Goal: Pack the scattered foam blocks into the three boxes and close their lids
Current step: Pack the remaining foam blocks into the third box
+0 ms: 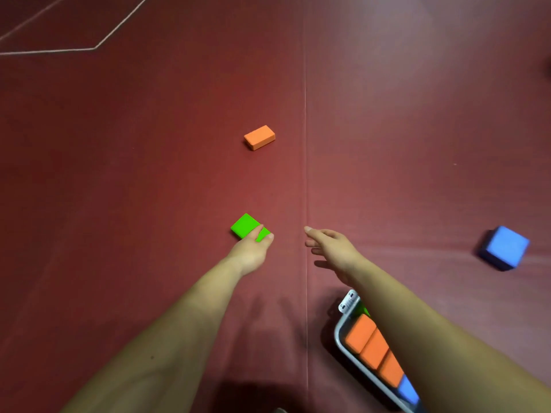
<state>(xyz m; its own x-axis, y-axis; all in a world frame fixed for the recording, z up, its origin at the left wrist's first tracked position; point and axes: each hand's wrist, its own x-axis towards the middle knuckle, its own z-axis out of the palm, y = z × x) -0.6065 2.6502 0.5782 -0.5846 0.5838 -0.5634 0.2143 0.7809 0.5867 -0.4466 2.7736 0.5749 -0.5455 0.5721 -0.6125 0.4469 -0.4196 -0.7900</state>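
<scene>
Three loose foam blocks are lying on the red floor (pixel 149 174): a green block (pixel 245 225), an orange block (pixel 259 137) farther ahead, and a blue cube (pixel 505 247) well off to the right. The left hand (pixel 252 253) is grasping the green block, its fingers (pixel 257 232) pinching the near end. The right hand (pixel 334 248) is hovering just beside, fingers released and stretched out. A grey-rimmed box (pixel 338 326) under the right forearm is holding orange, blue and green blocks.

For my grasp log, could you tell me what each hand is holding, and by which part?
The left hand grips the green block at its near end; the right hand holds nothing.
</scene>
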